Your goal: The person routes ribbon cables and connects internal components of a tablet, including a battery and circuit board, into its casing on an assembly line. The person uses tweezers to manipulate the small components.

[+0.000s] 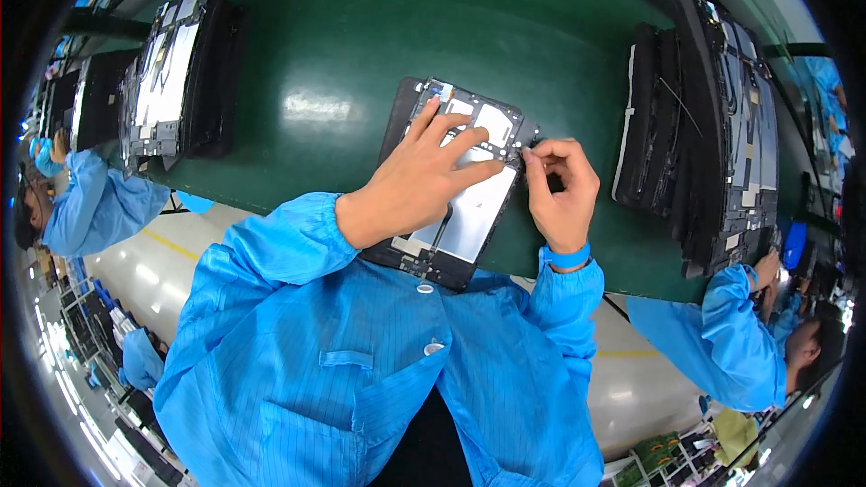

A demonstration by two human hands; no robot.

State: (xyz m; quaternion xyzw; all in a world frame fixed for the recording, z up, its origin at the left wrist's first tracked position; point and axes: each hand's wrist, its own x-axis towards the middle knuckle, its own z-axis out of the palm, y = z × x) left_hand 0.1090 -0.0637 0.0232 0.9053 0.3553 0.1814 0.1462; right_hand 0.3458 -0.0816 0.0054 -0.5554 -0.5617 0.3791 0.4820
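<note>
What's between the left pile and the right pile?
Head view: green table and an opened tablet, the left hand on it, the right hand at its edge.

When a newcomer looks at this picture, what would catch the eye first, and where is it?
Probably the opened flat device near the picture's middle, with the left hand spread over it and the right hand at its right edge. Next, perhaps, the left stack and right stack of dark and silvery parts, at either side of the green table. The bright blue smock below also stands out.
</note>
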